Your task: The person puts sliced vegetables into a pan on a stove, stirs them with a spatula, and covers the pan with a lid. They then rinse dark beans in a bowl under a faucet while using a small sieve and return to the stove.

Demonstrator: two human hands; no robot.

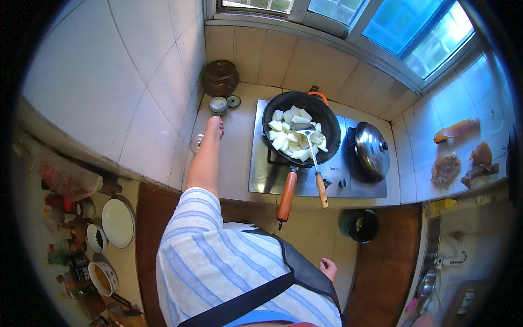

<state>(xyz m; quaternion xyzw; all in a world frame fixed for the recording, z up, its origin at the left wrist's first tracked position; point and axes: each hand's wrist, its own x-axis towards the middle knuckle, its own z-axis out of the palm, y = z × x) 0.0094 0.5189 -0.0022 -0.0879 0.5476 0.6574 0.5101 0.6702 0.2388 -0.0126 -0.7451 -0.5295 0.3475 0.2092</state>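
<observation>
My left hand (215, 126) reaches over the counter, its fingers curled at a small jar of white contents (218, 104). It seems to grip the thin handle of a spoon (221, 115), mostly hidden by the fingers. A round lid (233, 101) lies beside the jar. Low at my side, my right hand (328, 269) hangs with curled fingers and no visible object. A black wok (331, 141) on the gas stove holds white vegetable chunks (295, 135). Resting in it is a metal spatula (311, 149) whose wooden handle extends over the near rim.
Right on the stove (261, 180) sits a pan with a domed metal lid (372, 151). A brown lidded pot (220, 77) occupies the back corner. Meat pieces (446, 169) are against the right tiles. A bin (361, 226) stands below; plates (118, 223) and bottles (67, 246) are left.
</observation>
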